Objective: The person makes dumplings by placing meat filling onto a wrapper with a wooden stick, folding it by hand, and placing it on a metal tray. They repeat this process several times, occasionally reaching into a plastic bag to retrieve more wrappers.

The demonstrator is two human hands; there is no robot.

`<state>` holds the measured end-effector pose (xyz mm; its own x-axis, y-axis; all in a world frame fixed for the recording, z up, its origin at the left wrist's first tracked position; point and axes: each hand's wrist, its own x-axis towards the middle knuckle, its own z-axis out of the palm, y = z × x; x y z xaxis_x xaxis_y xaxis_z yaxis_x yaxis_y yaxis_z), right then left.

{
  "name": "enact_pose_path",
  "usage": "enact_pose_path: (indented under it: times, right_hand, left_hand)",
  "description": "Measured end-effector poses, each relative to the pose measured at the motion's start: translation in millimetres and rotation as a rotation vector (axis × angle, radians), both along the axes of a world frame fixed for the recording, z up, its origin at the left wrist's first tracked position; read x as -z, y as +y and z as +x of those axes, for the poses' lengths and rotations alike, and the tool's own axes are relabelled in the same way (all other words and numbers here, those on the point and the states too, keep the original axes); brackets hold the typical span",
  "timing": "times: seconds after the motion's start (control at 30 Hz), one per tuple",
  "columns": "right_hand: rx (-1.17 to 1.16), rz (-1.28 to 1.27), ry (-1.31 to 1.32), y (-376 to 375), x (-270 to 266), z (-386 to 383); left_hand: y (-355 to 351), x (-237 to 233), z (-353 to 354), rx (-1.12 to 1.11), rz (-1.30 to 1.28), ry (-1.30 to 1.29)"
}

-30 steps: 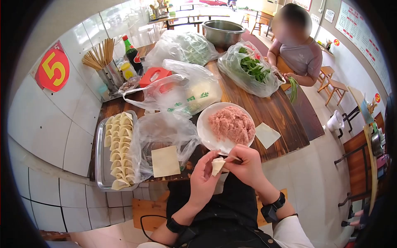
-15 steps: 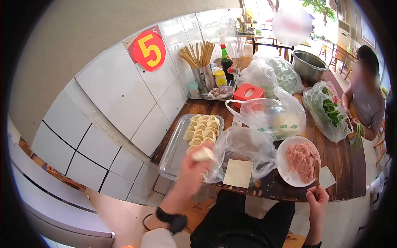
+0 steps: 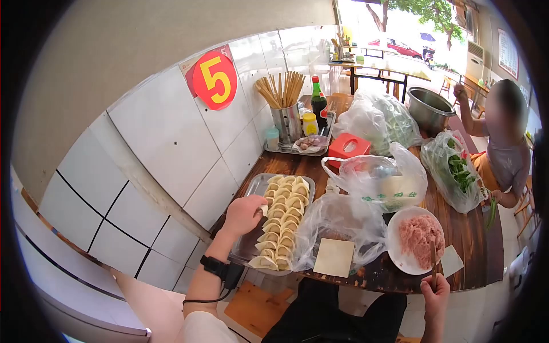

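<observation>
My left hand (image 3: 243,216) is over the left side of the metal tray (image 3: 250,243), its fingers closed on a folded wonton (image 3: 263,210). Beside it on the tray are rows of filled wontons (image 3: 280,217). At the table's front edge, my right hand (image 3: 436,289) grips a flat wooden stick (image 3: 433,262), whose far end touches the pink minced meat (image 3: 419,233) in a white plate (image 3: 400,260). A square stack of wrappers (image 3: 334,257) lies on a clear plastic bag (image 3: 326,220) between my hands. Another pale wrapper (image 3: 452,260) is right of the plate.
Behind are a bag with a white item (image 3: 394,186), a red tissue box (image 3: 348,147), a chopstick holder (image 3: 286,123), a sauce bottle (image 3: 318,103) and a steel pot (image 3: 430,108). A person (image 3: 506,148) stands at the right by a bag of greens (image 3: 457,171).
My left hand has moved up and left with the wonton, from the tray's near right side to its left part. The person at the right has raised one arm. The view has shifted slightly.
</observation>
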<state>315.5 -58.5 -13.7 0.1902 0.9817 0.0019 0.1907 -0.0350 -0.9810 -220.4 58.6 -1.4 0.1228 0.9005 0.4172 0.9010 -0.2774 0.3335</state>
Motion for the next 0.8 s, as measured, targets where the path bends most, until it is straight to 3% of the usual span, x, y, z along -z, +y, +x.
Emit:
enact_pose_path:
  times: [0.07,0.17,0.3,0.37,0.57,0.6,0.63,0.7,0.8]
  right_hand:
    - [-0.013,0.0,-0.01,1,0,-1]
    - [-0.028,-0.004,-0.023,2,0,-6]
    - [-0.049,-0.028,-0.066,2,-7,-12]
    - [-0.051,-0.028,-0.043,3,-4,-12]
    - [-0.054,-0.027,-0.027,4,-3,-16]
    - [-0.065,-0.028,-0.049,3,-4,-14]
    - [-0.057,-0.024,-0.049,3,-3,-13]
    - [-0.048,-0.018,-0.035,2,0,-11]
    - [-0.066,-0.024,-0.072,2,4,-6]
  left_hand:
    - [1,1,4,0.006,0.089,0.206]
    - [1,4,9,-0.03,0.101,0.25]
    - [2,9,14,-0.102,0.067,0.25]
    - [6,13,17,-0.163,0.072,0.071]
    - [15,-5,13,-0.122,0.002,0.038]
    - [18,-21,13,-0.194,-0.282,-0.149]
    - [29,-12,4,-0.186,-0.278,-0.148]
    - [61,27,-25,-0.018,-0.071,-0.984]
    - [89,64,-31,0.014,-0.218,-1.262]
